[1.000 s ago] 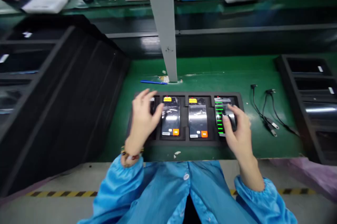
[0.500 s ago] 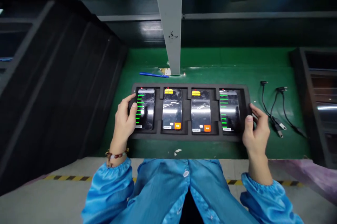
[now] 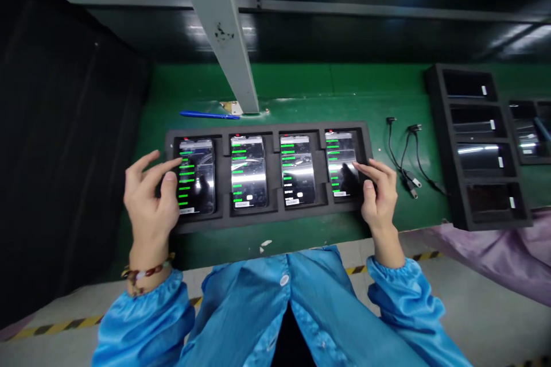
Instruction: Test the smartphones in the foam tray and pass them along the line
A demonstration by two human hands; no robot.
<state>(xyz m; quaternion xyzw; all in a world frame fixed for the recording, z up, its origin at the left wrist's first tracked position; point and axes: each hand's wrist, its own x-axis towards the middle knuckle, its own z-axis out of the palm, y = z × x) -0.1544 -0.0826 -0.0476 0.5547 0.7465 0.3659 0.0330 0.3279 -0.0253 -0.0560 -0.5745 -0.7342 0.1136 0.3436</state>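
Note:
A dark foam tray (image 3: 227, 219) lies on the green bench, with several smartphones in its pockets, screens up and lit with green text lines. My left hand (image 3: 151, 197) is at the tray's left end, fingers apart, its index fingertip over the leftmost phone (image 3: 200, 180). At the opposite end my right hand (image 3: 381, 194) has its fingers spread, the index fingertip at the edge of the rightmost phone (image 3: 343, 166). Whether either fingertip presses its screen, I cannot tell. Between them lie a second phone (image 3: 249, 174) and a third phone (image 3: 299, 177).
Behind the tray are a blue pen (image 3: 209, 115) and a grey post (image 3: 228, 34). Short black cables (image 3: 402, 154) lie to the right, beside another foam tray (image 3: 458, 183) holding dark-screened phones. Black foam (image 3: 64, 126) stands high on the left.
Both hands have moved from gripping the tray's ends, with index fingers now over the end phones. The middle screens went from yellow and orange labels to green lines. My view has swung right.

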